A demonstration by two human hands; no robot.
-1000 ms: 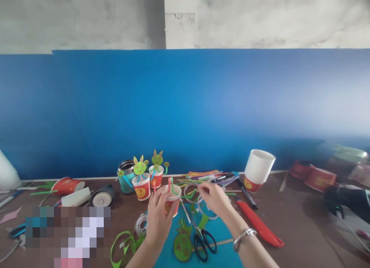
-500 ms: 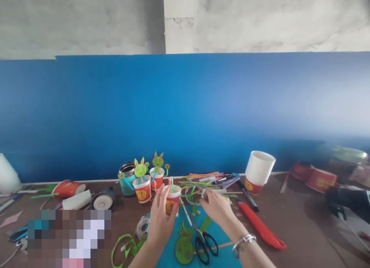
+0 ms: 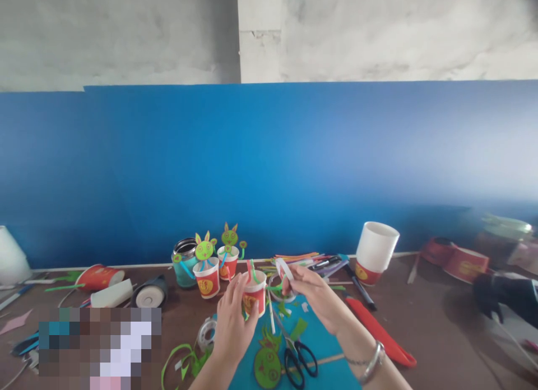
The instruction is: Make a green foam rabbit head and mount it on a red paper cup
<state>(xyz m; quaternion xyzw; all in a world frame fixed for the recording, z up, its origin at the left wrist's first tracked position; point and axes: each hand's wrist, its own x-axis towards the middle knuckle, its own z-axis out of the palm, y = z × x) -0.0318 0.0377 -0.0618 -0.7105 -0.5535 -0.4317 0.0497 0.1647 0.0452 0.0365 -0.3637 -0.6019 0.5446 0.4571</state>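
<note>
My left hand [image 3: 236,316] is closed around the side of a red and white paper cup [image 3: 254,293], which stands upright with bent green and pink straws [image 3: 251,271] sticking out of its top. Just right of the cup, my right hand [image 3: 309,289] grips a white roll of tape [image 3: 284,268] between thumb and fingers. Below the hands lie black-handled scissors [image 3: 299,356], a green paper face cutout [image 3: 268,365] and a blue sheet [image 3: 328,345]. Behind the left hand stand two cups [image 3: 207,282] with green rabbit-like paper figures.
A turquoise flask [image 3: 184,272] stands at the back, its dark lid [image 3: 150,296] on the table. To the right are stacked paper cups [image 3: 377,252], a red utility knife-like case [image 3: 380,334] and a marker [image 3: 362,289]. Another tape roll [image 3: 205,334] lies beside green paper strips [image 3: 182,362].
My right hand has lifted the white tape roll off the straw pile and tilted it up near the cup. The cup has shifted slightly right in my left hand.
</note>
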